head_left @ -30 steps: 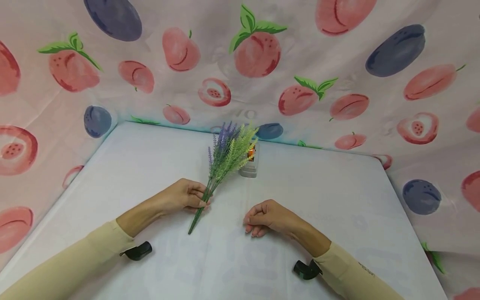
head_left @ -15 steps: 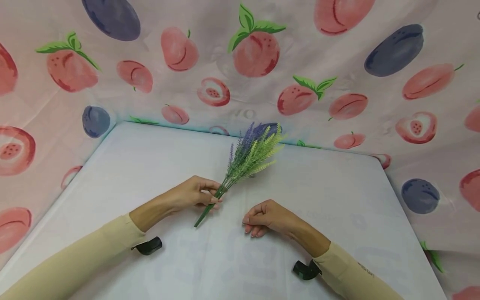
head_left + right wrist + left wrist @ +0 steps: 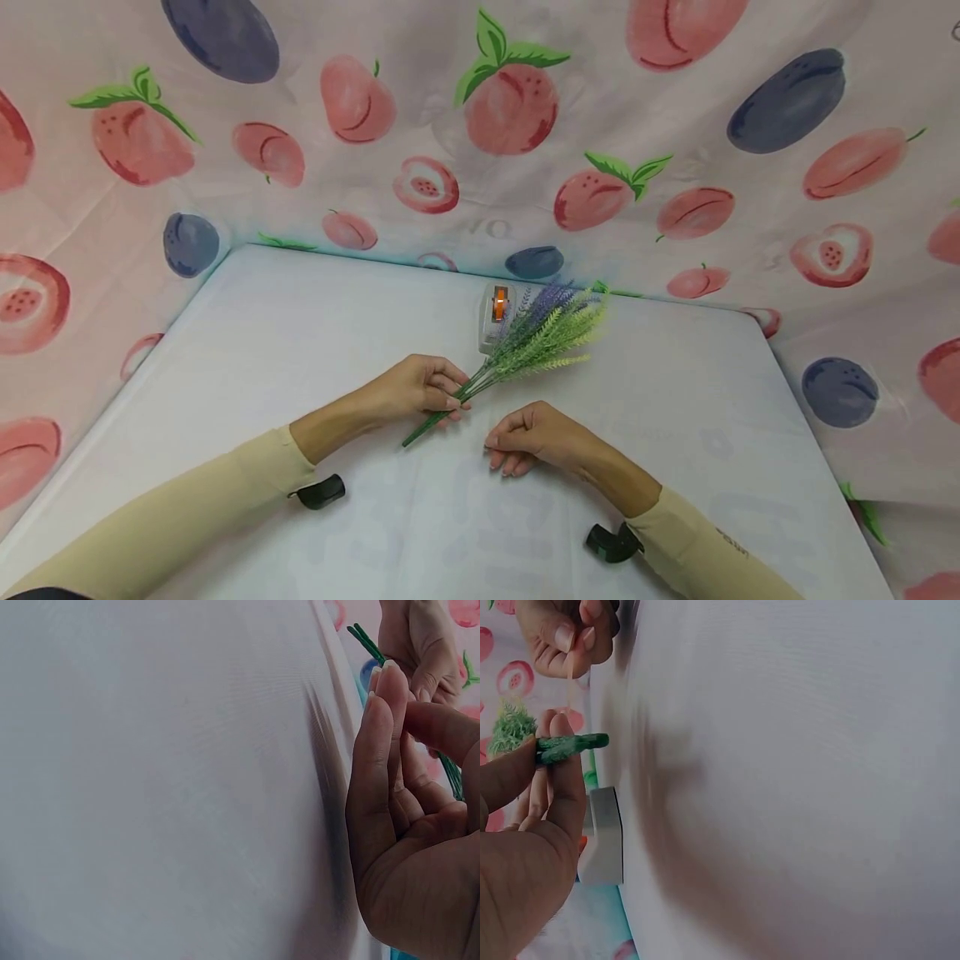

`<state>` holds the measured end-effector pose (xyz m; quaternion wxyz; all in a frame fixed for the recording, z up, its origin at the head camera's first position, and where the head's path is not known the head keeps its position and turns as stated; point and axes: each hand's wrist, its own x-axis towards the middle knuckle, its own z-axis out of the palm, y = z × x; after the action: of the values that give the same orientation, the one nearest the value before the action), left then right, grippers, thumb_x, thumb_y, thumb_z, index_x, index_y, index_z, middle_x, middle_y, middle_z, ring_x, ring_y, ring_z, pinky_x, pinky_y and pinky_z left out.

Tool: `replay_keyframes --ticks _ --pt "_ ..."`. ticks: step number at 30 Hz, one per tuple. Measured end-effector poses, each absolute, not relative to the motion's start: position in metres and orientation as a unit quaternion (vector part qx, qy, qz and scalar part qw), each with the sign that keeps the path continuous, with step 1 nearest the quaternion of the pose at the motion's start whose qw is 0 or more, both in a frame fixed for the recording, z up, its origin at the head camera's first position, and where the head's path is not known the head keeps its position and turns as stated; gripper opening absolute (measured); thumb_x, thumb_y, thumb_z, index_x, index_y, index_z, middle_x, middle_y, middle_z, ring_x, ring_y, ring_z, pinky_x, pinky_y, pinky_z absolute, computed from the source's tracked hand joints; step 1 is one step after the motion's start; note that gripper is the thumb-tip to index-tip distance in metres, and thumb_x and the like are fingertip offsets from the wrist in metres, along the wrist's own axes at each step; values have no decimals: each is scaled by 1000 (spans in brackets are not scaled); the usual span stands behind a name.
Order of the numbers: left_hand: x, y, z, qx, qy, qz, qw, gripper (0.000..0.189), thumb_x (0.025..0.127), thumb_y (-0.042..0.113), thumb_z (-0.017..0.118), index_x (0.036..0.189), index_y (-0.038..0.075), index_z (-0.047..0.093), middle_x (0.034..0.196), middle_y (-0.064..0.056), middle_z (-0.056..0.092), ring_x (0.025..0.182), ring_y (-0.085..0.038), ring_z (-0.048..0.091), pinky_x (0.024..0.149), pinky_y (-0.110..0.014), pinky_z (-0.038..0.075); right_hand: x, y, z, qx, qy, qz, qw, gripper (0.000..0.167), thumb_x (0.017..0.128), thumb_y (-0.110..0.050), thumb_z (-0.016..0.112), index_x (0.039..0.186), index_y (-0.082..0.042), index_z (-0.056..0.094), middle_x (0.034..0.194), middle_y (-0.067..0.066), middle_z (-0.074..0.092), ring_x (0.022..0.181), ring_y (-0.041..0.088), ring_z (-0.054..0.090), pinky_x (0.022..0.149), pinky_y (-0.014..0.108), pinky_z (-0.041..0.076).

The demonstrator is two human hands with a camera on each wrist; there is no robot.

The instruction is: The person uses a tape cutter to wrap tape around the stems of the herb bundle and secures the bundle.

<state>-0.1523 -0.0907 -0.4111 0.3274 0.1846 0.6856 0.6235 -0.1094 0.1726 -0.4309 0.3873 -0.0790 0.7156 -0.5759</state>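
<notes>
My left hand (image 3: 420, 387) pinches the green stems of a bunch of artificial lavender (image 3: 536, 337), its purple and yellow-green heads leaning up to the right. In the left wrist view, the cut stem ends (image 3: 574, 746) stick out past the thumb and fingers. My right hand (image 3: 540, 437) is held just right of the stems, thumb against fingertips. Between them, the left wrist view shows a thin, see-through strip of tape (image 3: 571, 671) hanging down; the head view hardly shows it. Behind the flowers stands a grey tape dispenser (image 3: 489, 333) with an orange core, partly covered by the heads.
A white cloth covers the table (image 3: 637, 400). Fruit-print curtains (image 3: 360, 183) close in its back and sides. Small black wrist cameras (image 3: 321, 492) hang under both sleeves.
My left hand has moved right toward the right hand, tilting the lavender further right and lower. The tape dispenser, hidden half a second ago, shows again. My right hand has stayed nearly still.
</notes>
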Motion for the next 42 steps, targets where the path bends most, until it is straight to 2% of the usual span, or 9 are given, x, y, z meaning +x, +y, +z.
replay_keyframes --ticks 3,10,13,19,25,36,42 --pt "-152 -85 -411 188 687 619 331 34 96 -9 58 130 -13 53 110 -27 70 96 -42 72 83 -47 59 -109 172 -431 -82 714 -578 388 27 97 -23 71 105 2 76 85 8 77 68 12 71 62 26 58" --pt "-151 -73 -412 201 695 605 332 31 97 -9 58 127 -13 59 105 -22 73 96 -37 73 82 -37 60 -106 172 -432 -88 710 -577 395 34 99 -28 68 103 4 75 82 6 76 67 10 70 61 25 57" --pt "-150 -70 -411 199 696 603 336 29 97 -8 57 126 -12 61 106 -23 73 97 -36 73 82 -36 60 -105 171 -432 -85 709 -576 397 36 100 -30 66 101 4 75 80 6 76 66 10 70 61 25 57" --pt "-148 -67 -410 197 700 599 335 27 97 -8 57 123 -12 62 106 -28 72 94 -33 74 80 -35 60 -101 170 -433 -88 698 -581 409 42 102 -35 62 99 5 74 80 9 76 64 11 70 59 26 57" --pt "-146 -65 -412 196 703 597 334 27 96 -10 56 122 -11 63 103 -24 73 86 -25 74 81 -38 60 -97 169 -431 -92 689 -585 417 47 104 -38 58 101 7 73 80 8 76 64 10 70 58 26 57" --pt "-149 -64 -416 227 719 573 321 21 93 -12 59 112 -9 67 93 -18 75 76 -16 70 73 -33 60 -94 166 -419 -108 698 -585 399 41 109 -26 47 112 10 65 85 9 75 67 12 71 61 28 59" --pt "-151 -63 -415 230 727 562 319 16 92 -12 63 106 -7 69 88 -15 74 75 -16 69 73 -35 60 -99 164 -405 -102 720 -575 374 33 109 -16 45 117 11 62 85 12 75 67 14 71 62 33 60"
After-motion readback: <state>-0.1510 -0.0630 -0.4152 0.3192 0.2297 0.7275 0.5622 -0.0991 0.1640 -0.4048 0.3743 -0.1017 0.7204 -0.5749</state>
